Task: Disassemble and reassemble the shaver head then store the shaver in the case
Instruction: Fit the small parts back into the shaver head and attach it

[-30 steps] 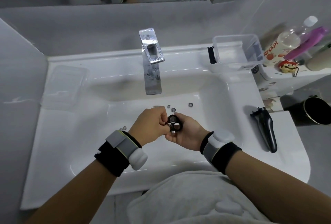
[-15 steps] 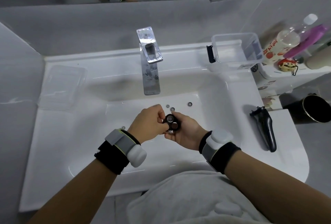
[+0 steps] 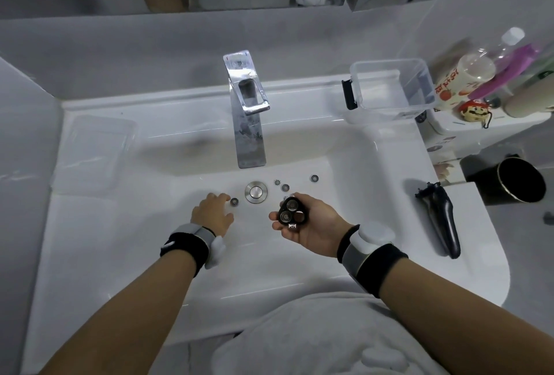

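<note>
My right hand (image 3: 314, 229) holds the black three-ring shaver head (image 3: 292, 210) over the sink basin, fingers curled round its edge. My left hand (image 3: 212, 212) lies low in the basin with its fingertips beside a small round cutter part (image 3: 234, 201), holding nothing that I can see. More small cutter parts lie on the basin floor: a toothed blade (image 3: 277, 182), a round guard (image 3: 285, 187) and another guard (image 3: 314, 178). The black shaver body (image 3: 439, 216) lies on the sink's right rim. A clear plastic case (image 3: 392, 85) stands at the back right.
The chrome faucet (image 3: 247, 114) rises at the sink's back, with the drain plug (image 3: 255, 192) below it. A clear lid (image 3: 94, 153) lies on the left rim. Bottles (image 3: 467, 75) and a black cup (image 3: 515, 179) crowd the right side.
My left hand has left the shaver head and moved left and down to the basin floor near a small part. The right hand still holds the head, now uncovered.
</note>
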Tool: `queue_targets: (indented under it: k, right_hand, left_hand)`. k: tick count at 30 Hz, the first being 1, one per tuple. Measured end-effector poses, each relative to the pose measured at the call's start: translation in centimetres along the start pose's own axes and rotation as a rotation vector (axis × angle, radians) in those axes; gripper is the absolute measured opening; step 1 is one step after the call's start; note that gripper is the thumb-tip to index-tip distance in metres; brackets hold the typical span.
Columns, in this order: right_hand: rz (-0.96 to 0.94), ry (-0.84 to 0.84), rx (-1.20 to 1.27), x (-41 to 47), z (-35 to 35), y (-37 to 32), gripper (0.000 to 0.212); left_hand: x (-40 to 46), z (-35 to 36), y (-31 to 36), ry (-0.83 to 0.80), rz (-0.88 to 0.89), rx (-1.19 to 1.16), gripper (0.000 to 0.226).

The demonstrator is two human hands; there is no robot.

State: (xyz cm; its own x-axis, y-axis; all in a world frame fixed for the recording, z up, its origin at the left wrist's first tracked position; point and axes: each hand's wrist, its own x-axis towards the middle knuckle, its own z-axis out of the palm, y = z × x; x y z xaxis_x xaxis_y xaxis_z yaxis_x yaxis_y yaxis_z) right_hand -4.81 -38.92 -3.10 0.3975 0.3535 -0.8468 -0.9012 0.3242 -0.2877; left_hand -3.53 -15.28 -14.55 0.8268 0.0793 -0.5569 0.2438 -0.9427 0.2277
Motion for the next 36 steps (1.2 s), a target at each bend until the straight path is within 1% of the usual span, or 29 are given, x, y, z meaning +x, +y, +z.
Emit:
queue_targets:
  k: [2,4,10,13,16,19,22,23,26,28,30,33,34,36]
  right_hand:
    - [0.004,0.006,0.003,0.0,0.0,0.1,0.037]
    - [0.006,0.013,-0.003,0.0,0.0,0.1,0.038]
    - [0.013,-0.021,-0.024,-0.3,0.1,0.3,0.042]
    - [0.020,-0.026,-0.044,-0.2,0.3,0.4,0.042]
    - [0.023,-0.043,-0.049,0.0,0.4,0.6,0.043]
    - [0.020,-0.045,-0.058,0.1,0.4,0.7,0.042]
    - [0.021,-0.051,-0.065,0.0,0.4,0.7,0.042]
    - [0.020,-0.053,-0.066,0.0,0.4,0.7,0.042]
    - [0.023,-0.052,-0.072,-0.1,0.4,0.6,0.043]
    - [0.033,-0.058,-0.069,-0.1,0.4,0.6,0.043]
    - [0.036,-0.076,-0.060,-0.2,0.5,0.7,0.041]
    - [0.029,-0.118,-0.065,-0.3,0.5,0.9,0.042]
    - [0.024,-0.132,-0.077,-0.3,0.4,0.9,0.043]
    - [0.014,-0.148,-0.093,-0.4,0.4,1.0,0.045]
  left_hand:
    - [0.8,0.4,0.7,0.024,0.056,0.088,0.044]
    - [1.5,0.5,1.4,0.032,0.068,0.132,0.042]
    - [2.2,1.2,1.6,0.043,0.140,0.290,0.024]
    - [1.8,1.4,1.1,0.029,0.140,0.290,0.020]
    - [1.0,1.3,0.3,0.021,0.124,0.221,0.014]
    - [-0.2,0.9,-0.4,0.014,0.147,0.123,0.007]
    - [-2.0,-0.6,0.1,0.018,0.142,-0.201,0.016]
    - [-2.7,-1.3,0.5,0.036,0.152,-0.311,0.015]
    - [-4.8,-3.7,2.4,0.120,0.213,-0.523,0.006]
    - [-6.4,-5.2,3.9,0.175,0.264,-0.633,0.006]
    - [-7.9,-6.3,5.5,0.208,0.317,-0.676,0.007]
    - [-9.7,-7.1,7.4,0.166,0.404,-0.681,0.007]
    - [-10.2,-7.3,7.9,0.144,0.430,-0.655,0.007]
    - [-10.8,-7.3,8.7,0.126,0.469,-0.527,0.009]
